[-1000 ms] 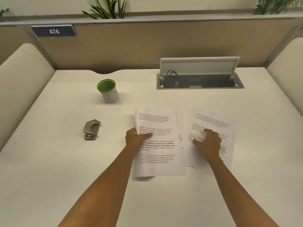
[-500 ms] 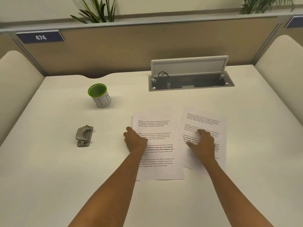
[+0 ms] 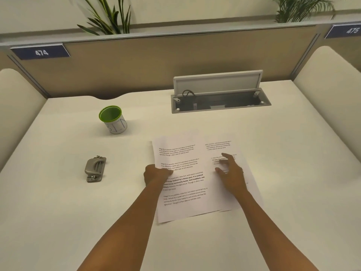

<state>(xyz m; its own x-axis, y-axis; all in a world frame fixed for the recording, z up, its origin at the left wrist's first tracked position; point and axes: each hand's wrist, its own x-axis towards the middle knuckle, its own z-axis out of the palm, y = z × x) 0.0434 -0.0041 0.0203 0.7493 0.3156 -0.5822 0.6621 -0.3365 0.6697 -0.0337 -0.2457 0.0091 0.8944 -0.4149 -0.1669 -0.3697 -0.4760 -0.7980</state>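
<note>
White desk (image 3: 58, 212), wide, fills most of the view. A tan partition (image 3: 136, 65) runs along its far edge. A cable box (image 3: 220, 106) is sunk into the desk, far side, right of centre, with its lid tipped up.

Two printed sheets lie flat near the middle of the desk. The left sheet (image 3: 185, 192) overlaps the near edge of the right sheet (image 3: 220, 145).

The left hand (image 3: 158, 176) sits at the left sheet's left edge with its fingers curled and its thumb on top of the paper, pinching that edge. Whether the fingers reach under the sheet, cannot tell. The right hand (image 3: 230, 171) lies flat on the right sheet, fingers straight and spread, pressing down and holding nothing.

A green-rimmed cup (image 3: 111, 120) stands upright, well apart from the sheets, far left. A grey hole punch (image 3: 95, 169) lies left of the left hand, apart from it.
</note>
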